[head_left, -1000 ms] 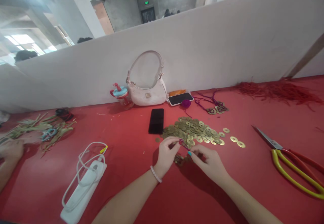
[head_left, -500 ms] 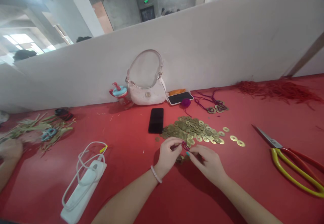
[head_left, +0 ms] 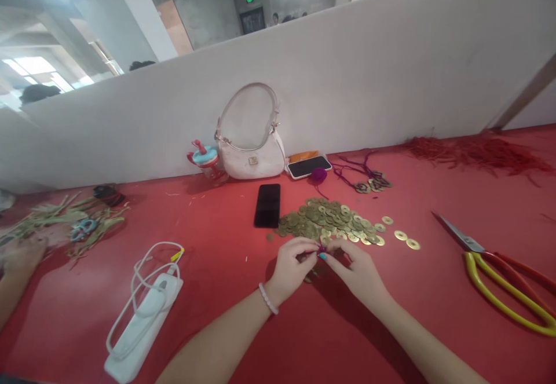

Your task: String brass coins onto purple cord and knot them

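Purple cord (head_left: 322,249) is pinched between the fingertips of my left hand (head_left: 292,269) and my right hand (head_left: 357,271), which almost touch. Most of the cord is hidden by the fingers. Under my hands hang or lie a few brass coins (head_left: 309,274), partly covered; whether they touch the table I cannot tell. Just beyond my fingers spreads a heap of round brass coins (head_left: 330,217) with holes in the middle. Farther back lie coins tied with purple cord (head_left: 374,183) and a ball of purple cord (head_left: 318,175).
Scissors (head_left: 490,262) with red and yellow handles lie at right, near red strands (head_left: 482,155). A black phone (head_left: 267,205), white handbag (head_left: 254,158), cup (head_left: 208,161) and second phone (head_left: 309,167) sit ahead. Left are a power strip (head_left: 145,326) and another person's hand (head_left: 24,255).
My fingertips have drawn closer together, and the loop of purple cord between them now looks smaller and more covered. At far left the other person's hand has shifted slightly right.
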A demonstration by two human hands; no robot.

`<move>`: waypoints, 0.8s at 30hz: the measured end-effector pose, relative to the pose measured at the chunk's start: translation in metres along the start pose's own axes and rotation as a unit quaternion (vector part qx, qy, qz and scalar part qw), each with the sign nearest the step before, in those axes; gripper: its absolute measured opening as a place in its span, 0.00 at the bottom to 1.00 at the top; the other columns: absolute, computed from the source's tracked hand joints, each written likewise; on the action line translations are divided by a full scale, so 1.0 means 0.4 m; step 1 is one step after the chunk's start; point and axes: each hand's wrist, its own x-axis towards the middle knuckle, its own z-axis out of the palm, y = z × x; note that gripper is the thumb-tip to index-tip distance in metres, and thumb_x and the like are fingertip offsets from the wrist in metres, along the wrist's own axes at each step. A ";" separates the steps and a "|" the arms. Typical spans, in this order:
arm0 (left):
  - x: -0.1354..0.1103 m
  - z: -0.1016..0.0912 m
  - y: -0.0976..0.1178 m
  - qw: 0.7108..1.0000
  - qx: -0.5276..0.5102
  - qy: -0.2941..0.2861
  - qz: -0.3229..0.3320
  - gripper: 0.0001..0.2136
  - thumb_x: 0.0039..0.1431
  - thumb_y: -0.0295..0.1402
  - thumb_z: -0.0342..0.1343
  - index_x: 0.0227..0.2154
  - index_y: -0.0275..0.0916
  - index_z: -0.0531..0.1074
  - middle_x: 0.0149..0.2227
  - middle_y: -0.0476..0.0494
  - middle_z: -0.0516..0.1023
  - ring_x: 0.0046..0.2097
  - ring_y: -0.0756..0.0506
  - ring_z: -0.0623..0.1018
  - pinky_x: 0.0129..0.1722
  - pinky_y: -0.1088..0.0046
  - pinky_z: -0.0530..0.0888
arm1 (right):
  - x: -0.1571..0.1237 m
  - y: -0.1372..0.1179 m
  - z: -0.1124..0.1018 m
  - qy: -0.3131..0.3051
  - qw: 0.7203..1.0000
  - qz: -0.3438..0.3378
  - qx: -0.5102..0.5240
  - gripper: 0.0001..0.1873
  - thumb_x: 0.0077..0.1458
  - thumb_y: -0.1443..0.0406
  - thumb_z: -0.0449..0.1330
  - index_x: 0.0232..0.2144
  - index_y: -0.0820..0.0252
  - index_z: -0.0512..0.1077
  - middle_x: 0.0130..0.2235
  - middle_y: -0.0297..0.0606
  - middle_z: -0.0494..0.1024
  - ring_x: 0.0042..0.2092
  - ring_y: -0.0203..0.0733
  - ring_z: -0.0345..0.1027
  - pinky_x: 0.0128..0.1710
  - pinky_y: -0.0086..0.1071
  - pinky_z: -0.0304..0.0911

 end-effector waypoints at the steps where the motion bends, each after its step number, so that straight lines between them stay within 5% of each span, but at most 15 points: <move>1: 0.000 0.000 0.000 1.000 0.000 -0.002 0.000 0.06 0.49 0.25 0.54 0.28 0.37 0.76 0.33 0.41 0.77 0.37 0.46 0.75 0.38 0.70 0.73 | 0.001 0.004 0.002 -0.008 0.999 0.027 0.034 0.06 0.50 0.61 0.54 0.26 0.58 0.64 0.24 0.33 0.69 0.27 0.37 0.64 0.29 0.30 0.62; 6: 0.001 0.002 -0.002 1.000 0.009 -0.011 0.002 0.06 0.50 0.26 0.54 0.28 0.37 0.76 0.32 0.42 0.77 0.36 0.46 0.75 0.37 0.71 0.73 | 0.004 0.027 0.012 -0.051 0.982 0.089 0.161 0.12 0.49 0.61 0.56 0.36 0.59 0.66 0.23 0.31 0.69 0.27 0.37 0.66 0.30 0.31 0.63; 11: 0.000 0.003 -0.002 1.000 0.012 -0.023 0.012 0.06 0.48 0.23 0.55 0.27 0.36 0.76 0.32 0.42 0.77 0.35 0.47 0.75 0.35 0.73 0.72 | 0.002 0.031 0.009 -0.077 0.947 0.135 0.280 0.10 0.47 0.58 0.59 0.29 0.59 0.68 0.22 0.31 0.69 0.23 0.36 0.64 0.25 0.31 0.62; 16: 0.001 0.001 0.011 0.998 0.024 -0.057 -0.002 0.06 0.49 0.23 0.54 0.28 0.34 0.76 0.33 0.40 0.77 0.34 0.47 0.75 0.34 0.74 0.71 | 0.005 0.035 -0.002 -0.010 0.915 0.167 0.366 0.11 0.41 0.59 0.65 0.24 0.58 0.69 0.25 0.32 0.70 0.26 0.34 0.64 0.26 0.28 0.62; 21: 0.000 -0.002 0.016 0.988 0.029 -0.150 0.018 0.06 0.50 0.24 0.54 0.29 0.35 0.76 0.32 0.42 0.77 0.35 0.48 0.74 0.35 0.75 0.70 | 0.015 0.039 -0.011 0.048 0.870 0.204 0.446 0.11 0.41 0.59 0.65 0.26 0.57 0.68 0.24 0.30 0.71 0.25 0.31 0.62 0.26 0.24 0.60; 24: -0.001 -0.006 0.009 0.984 0.004 -0.179 0.023 0.06 0.50 0.24 0.54 0.29 0.35 0.76 0.33 0.43 0.76 0.35 0.48 0.74 0.36 0.75 0.70 | 0.018 0.035 -0.014 0.057 0.868 0.210 0.447 0.12 0.42 0.59 0.65 0.26 0.57 0.67 0.25 0.32 0.73 0.24 0.31 0.61 0.26 0.24 0.60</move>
